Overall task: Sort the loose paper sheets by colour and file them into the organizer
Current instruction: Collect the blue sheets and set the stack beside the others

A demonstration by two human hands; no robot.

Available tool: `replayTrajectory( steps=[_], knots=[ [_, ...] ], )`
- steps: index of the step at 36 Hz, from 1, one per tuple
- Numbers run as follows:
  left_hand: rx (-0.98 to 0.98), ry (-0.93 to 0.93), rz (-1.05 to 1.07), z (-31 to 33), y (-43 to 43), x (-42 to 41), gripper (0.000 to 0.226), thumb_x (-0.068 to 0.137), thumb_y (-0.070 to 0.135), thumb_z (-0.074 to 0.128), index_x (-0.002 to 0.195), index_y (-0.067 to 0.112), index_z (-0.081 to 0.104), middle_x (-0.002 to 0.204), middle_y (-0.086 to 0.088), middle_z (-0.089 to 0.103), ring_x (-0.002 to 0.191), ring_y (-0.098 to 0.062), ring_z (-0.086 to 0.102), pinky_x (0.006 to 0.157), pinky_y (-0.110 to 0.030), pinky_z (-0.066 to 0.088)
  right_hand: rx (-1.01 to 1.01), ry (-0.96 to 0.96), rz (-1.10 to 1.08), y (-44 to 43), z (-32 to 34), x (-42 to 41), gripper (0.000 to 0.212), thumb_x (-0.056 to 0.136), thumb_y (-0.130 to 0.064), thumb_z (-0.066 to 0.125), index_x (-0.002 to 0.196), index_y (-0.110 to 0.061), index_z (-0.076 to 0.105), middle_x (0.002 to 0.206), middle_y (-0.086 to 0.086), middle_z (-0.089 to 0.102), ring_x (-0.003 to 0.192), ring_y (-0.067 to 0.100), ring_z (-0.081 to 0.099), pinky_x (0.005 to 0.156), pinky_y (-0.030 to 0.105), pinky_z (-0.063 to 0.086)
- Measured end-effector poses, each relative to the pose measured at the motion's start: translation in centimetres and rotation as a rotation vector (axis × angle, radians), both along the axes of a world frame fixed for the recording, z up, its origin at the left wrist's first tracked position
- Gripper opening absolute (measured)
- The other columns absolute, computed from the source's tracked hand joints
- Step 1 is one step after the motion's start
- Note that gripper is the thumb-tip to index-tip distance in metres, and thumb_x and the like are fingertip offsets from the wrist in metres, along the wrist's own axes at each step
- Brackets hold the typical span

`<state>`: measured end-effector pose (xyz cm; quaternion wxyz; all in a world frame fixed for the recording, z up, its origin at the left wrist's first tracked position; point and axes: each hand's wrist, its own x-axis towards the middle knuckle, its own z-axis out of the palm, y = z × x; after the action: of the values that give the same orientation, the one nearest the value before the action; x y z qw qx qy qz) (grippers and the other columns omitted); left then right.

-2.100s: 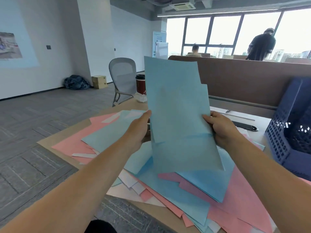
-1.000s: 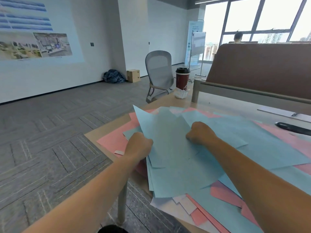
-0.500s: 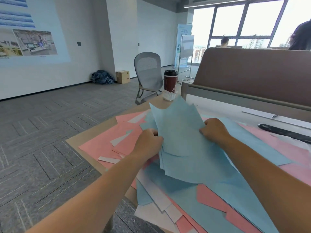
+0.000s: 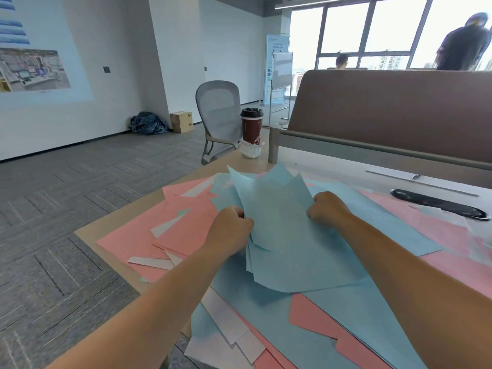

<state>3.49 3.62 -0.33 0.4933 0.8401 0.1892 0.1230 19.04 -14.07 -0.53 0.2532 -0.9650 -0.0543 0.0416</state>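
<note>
Several blue sheets (image 4: 287,235) sit in one splayed stack above the bench (image 4: 119,216), the fingers of left hand (image 4: 230,230) and right hand (image 4: 328,209) clenched on its edges; pink sheets (image 4: 186,230) lie unsorted, none visibly filed, and the stack, upright two seconds ago, is now lowered.

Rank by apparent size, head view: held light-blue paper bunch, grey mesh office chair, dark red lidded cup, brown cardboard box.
light-blue paper bunch
grey mesh office chair
dark red lidded cup
brown cardboard box, close to the cup; it sits farther off
</note>
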Motion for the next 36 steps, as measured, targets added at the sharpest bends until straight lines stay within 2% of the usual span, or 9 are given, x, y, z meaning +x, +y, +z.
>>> replayTrajectory(
  steps=[5,8,11,16,19,22,25,29,36],
  knots=[
    [-0.005,0.016,-0.024,0.2,-0.8,0.1,0.010,0.080,0.013,0.052,0.083,0.013,0.061,0.075,-0.005,0.055,0.066,-0.017,0.047,0.063,-0.029,0.034,0.068,-0.022,0.012,-0.8,0.3,-0.7,0.006,0.081,-0.007,0.059,0.085,-0.004,0.062,0.086,0.012,0.060,0.079,0.031,0.058,0.057,0.026,0.040],
    [0.001,0.004,-0.024,0.4,-1.5,0.2,0.009,0.081,0.011,0.052,0.080,0.008,0.060,0.072,-0.004,0.054,0.064,-0.017,0.046,0.060,-0.027,0.033,0.122,-0.060,0.019,-1.8,0.6,-1.2,0.004,0.079,-0.003,0.059,0.079,-0.007,0.061,0.087,0.012,0.062,0.084,0.033,0.062,0.062,0.029,0.043],
    [0.004,-0.030,-0.035,0.6,-2.5,0.3,0.027,0.084,0.005,0.051,0.061,0.012,0.038,0.048,0.010,0.036,0.048,-0.012,0.032,0.043,-0.016,0.022,0.168,-0.103,0.012,-3.2,1.0,-1.7,0.011,0.078,-0.002,0.057,0.071,-0.010,0.056,0.083,0.010,0.061,0.079,0.032,0.060,0.062,0.030,0.042],
    [-0.002,-0.064,-0.089,1.3,-5.3,0.9,0.034,0.083,0.000,0.049,0.058,0.016,0.033,0.040,0.013,0.029,0.033,-0.005,0.027,0.034,-0.014,0.017,0.239,-0.176,-0.053,-6.8,1.5,-1.7,0.023,0.083,-0.006,0.058,0.104,-0.014,0.056,0.095,0.004,0.059,0.091,0.031,0.057,0.073,0.031,0.042],
    [0.021,-0.080,-0.121,1.7,-7.4,1.4,0.041,0.082,-0.002,0.048,0.058,0.020,0.022,0.045,0.009,0.022,0.034,-0.008,0.021,0.040,-0.021,0.012,0.215,-0.191,-0.111,-9.3,1.8,-1.5,0.033,0.082,-0.005,0.057,0.114,-0.011,0.062,0.108,0.010,0.066,0.102,0.034,0.062,0.080,0.034,0.047],
    [0.041,-0.084,-0.153,1.7,-9.6,2.4,0.041,0.081,-0.002,0.047,0.062,0.021,0.018,0.058,0.003,0.017,0.039,-0.010,0.016,0.048,-0.026,0.008,0.171,-0.154,-0.146,-11.7,2.1,-1.3,0.023,0.079,-0.002,0.056,0.096,-0.005,0.070,0.097,0.015,0.070,0.090,0.036,0.065,0.072,0.031,0.049],
    [0.083,-0.088,-0.181,1.7,-11.6,3.2,0.042,0.081,-0.001,0.048,0.063,0.021,0.017,0.061,0.003,0.015,0.051,-0.014,0.013,0.051,-0.027,0.005,0.128,-0.136,-0.189,-13.7,2.1,-0.8,0.012,0.079,0.000,0.054,0.086,-0.001,0.064,0.096,0.018,0.068,0.087,0.036,0.063,0.068,0.031,0.046],
    [0.088,-0.111,-0.206,1.4,-13.1,4.1,0.043,0.081,-0.001,0.049,0.059,0.020,0.018,0.057,0.002,0.016,0.053,-0.014,0.013,0.043,-0.026,0.009,0.088,-0.134,-0.223,-15.2,1.6,0.0,0.024,0.083,-0.001,0.051,0.105,0.000,0.063,0.111,0.020,0.067,0.103,0.038,0.063,0.078,0.034,0.049],
    [0.027,-0.070,-0.153,0.2,-13.1,5.2,0.041,0.076,-0.001,0.047,0.058,0.021,0.018,0.053,0.005,0.016,0.051,-0.013,0.014,0.048,-0.025,0.008,0.019,-0.036,-0.212,-15.3,0.3,0.0,0.016,0.083,-0.012,0.053,0.094,-0.007,0.064,0.090,0.009,0.061,0.088,0.032,0.060,0.071,0.030,0.046]
  ],
)
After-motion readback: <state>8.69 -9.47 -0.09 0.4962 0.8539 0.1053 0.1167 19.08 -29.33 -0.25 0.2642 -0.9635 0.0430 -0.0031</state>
